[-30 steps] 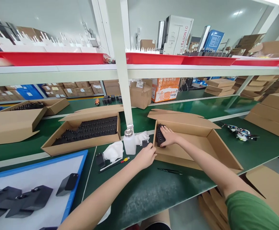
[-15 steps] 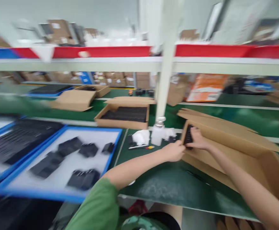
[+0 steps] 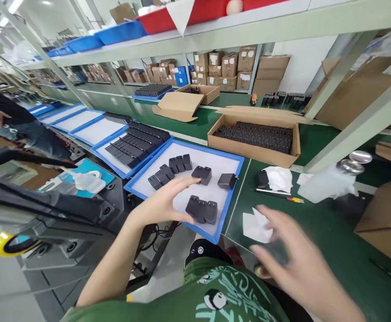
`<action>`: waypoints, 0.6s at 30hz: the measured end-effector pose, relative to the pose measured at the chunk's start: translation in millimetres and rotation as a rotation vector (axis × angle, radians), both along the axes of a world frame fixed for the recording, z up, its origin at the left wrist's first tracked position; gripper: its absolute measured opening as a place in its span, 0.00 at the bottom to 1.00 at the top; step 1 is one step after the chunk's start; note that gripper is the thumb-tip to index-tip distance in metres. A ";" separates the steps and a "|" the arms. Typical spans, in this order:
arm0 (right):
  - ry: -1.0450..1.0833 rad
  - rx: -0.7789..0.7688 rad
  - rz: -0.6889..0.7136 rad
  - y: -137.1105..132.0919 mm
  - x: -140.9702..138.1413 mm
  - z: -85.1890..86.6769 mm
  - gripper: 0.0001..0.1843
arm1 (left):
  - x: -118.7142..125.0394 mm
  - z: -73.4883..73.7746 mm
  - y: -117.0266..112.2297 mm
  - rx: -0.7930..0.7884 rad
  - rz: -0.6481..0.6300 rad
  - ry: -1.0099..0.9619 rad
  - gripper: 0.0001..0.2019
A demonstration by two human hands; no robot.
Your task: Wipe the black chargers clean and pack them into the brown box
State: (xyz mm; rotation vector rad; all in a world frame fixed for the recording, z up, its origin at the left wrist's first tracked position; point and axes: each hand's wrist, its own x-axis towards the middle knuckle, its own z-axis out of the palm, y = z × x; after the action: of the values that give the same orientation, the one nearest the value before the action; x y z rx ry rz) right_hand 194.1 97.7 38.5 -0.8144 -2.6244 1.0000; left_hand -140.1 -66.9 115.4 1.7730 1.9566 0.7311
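Both hands are coming off the cardboard box [image 3: 383, 219] and swinging over to the blue-rimmed tray [image 3: 231, 199]. Left hand [image 3: 163, 203] is hovering with fingers spread, just beside the black charger plugs [image 3: 202, 209]. Right hand [image 3: 282, 257] is blurring past, fingers spread, holding nothing.

both hands have left the cardboard box; the left hand [image 3: 163, 203] now hovers over the blue-rimmed tray [image 3: 231, 203].
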 end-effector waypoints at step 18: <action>-0.205 0.142 -0.170 -67.3 -209.4 -39.2 0.66 | -56.5 -96.6 -10.7 -0.140 0.074 -0.365 0.40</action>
State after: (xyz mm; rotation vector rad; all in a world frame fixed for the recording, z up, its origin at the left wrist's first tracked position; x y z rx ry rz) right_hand -15.3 30.4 -0.7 -1.1361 -2.6972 0.7117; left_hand -196.6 -77.5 18.9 1.3801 1.7849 0.8523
